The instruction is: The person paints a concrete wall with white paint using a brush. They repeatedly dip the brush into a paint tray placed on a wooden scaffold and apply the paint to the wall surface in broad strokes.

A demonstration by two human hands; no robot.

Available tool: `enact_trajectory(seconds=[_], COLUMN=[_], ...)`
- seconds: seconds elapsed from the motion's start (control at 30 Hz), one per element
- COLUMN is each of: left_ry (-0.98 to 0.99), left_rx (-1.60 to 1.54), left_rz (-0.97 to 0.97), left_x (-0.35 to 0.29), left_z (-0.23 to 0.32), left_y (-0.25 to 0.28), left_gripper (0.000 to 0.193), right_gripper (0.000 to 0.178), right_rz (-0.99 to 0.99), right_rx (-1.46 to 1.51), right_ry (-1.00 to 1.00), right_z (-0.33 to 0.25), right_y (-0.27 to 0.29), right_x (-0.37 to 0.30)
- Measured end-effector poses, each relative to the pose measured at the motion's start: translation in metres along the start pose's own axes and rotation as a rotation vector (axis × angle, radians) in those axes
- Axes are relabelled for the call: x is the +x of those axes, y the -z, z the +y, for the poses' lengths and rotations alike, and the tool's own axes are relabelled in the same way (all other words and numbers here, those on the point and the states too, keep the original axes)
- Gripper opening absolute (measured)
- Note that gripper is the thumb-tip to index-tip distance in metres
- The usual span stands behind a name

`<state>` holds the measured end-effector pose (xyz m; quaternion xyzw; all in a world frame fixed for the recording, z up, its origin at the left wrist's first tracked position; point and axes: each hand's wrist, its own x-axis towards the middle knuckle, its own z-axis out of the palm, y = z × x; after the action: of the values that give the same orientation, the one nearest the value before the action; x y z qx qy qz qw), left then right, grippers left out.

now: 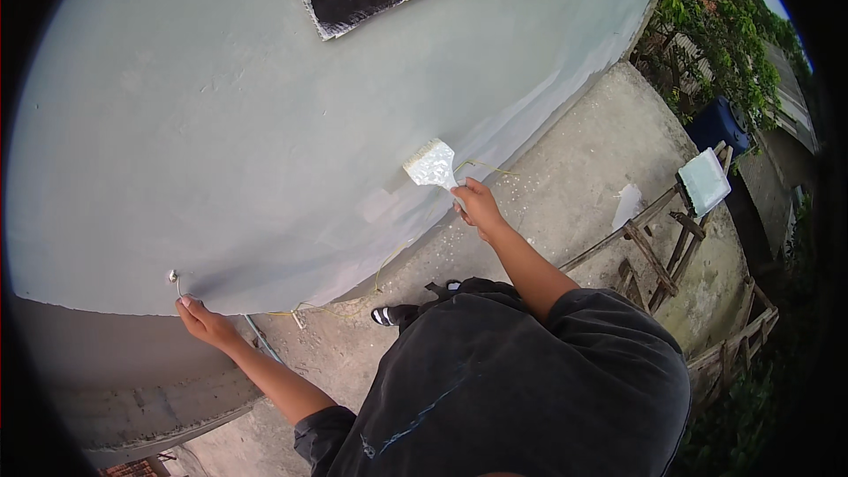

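Wall coverage: the wall (265,106) is showing an even pale grey-green coat across most of the frame's upper and middle area, so the bulk is looking painted.
Left to do: a lighter patch (382,205) just left of and below the brush is standing out from the coat around it, and the darker band (115,371) at the lower left of the frame is looking bare; I judge these as the parts still waiting.
Brush: the wide paintbrush (431,164), its bristles loaded with whitish paint, is lying flat against the wall near the centre of the frame.
Right hand: the right hand (480,207) is closing around the brush handle, with the bristle head sticking up and to the left of the fist.
Left hand: the left hand (205,321) is pressing open, fingers spread, on the wall's lower edge at the lower left, holding nothing, just below a small fitting (173,276).
Ground: a concrete floor (574,168) is running along the wall's foot, with a thin yellowish cord (380,274) trailing over it.
Right side: a wooden frame (658,252) is lying at the right of the picture, a pale board (704,180) resting on it.
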<state>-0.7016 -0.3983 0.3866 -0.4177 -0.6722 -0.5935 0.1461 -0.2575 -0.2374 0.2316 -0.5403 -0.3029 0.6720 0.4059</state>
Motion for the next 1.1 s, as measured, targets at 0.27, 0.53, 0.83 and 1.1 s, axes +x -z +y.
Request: enact_trajectory(seconds=[0.27,0.53,0.83,1.1], left_ry=[0.007,0.009,0.005,-0.007], left_rx=[-0.008,-0.002,-0.007,-0.006], left_rz=[0.005,-0.011,-0.009,0.003], left_x=[-0.001,-0.001,0.000,-0.001], left_z=[-0.004,-0.001,-0.002,-0.003], left_y=[0.004,0.004,0.004,0.005], left_gripper=[0.034,0.035,0.035,0.034], right_gripper=[0.008,0.008,0.007,0.009], right_rz=[-0.048,-0.044,-0.081,-0.127], right_rx=[0.087,0.006,0.016,0.058], right_ry=[0.125,0.128,0.027,0.107], right_z=[-0.022,-0.019,-0.012,-0.036], right_y=[-0.004,-0.014,-0.009,-0.029], right_x=[-0.021,-0.008,-0.021,-0.027])
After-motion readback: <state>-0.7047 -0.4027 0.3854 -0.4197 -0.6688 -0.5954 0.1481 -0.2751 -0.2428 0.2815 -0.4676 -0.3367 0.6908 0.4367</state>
